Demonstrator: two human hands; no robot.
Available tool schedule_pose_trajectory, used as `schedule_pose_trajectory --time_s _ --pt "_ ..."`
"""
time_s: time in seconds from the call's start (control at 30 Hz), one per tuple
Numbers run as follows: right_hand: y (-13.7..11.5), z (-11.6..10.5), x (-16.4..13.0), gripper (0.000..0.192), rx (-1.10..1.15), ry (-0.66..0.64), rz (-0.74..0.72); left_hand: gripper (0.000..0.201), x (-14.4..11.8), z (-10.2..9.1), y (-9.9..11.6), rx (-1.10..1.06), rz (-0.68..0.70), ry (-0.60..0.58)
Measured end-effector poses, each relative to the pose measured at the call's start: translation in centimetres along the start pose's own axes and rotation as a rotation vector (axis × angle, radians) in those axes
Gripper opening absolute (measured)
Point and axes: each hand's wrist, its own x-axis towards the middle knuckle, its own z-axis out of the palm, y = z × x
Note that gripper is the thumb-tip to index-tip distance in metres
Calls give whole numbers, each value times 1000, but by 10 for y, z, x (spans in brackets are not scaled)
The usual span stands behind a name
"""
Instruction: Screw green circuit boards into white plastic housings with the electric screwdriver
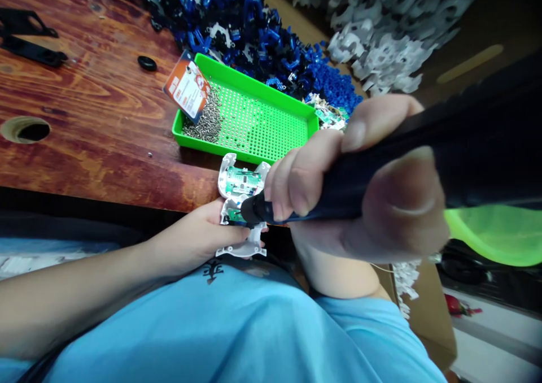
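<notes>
Left hand point(203, 237): held just off the near edge of the table, fingers curled around a small white plastic housing point(242, 210) and gripping it by its lower part
White housing: open side up, with a green circuit board point(240, 181) seated in it; its upper end lies over the table edge, its lower end sits above the blue shirt point(237, 326)
Right hand point(355, 196): fist closed tight around the black body of an electric screwdriver point(381, 174), thumb along the top
Screwdriver: lies nearly level, running in from the right; its dark nose point(253, 209) meets the housing at the lower board area, beside the left fingers
Step in hand: by the look of it, a screw is being driven into the board, though the screw itself is hidden under the nose
Next move calls for: keeping the tool square on the screw and the housing steady, then fetching another screw from the tray
Green tray point(296, 124): on the table just beyond the housing, perforated floor, a heap of small screws point(205, 124) in its left end
Card point(187, 85): orange and white, propped on the tray's left corner
Beyond the tray: a pile of blue and black plastic parts point(254, 27), and white parts point(381, 38) farther right
Table point(93, 117): red-brown wood, with a round hole point(25, 129) at the left
</notes>
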Motion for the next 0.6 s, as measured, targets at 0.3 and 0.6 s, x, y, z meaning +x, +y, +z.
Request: schedule_pose_trajectory --time_s 0.3,0.6 --pt "7 -1 -1 27 88 -64 -47 18 0 4 3 56 39 42" --pt "3 -8 -6 29 206 -52 8 23 -2 1 -4 -87 65 -33"
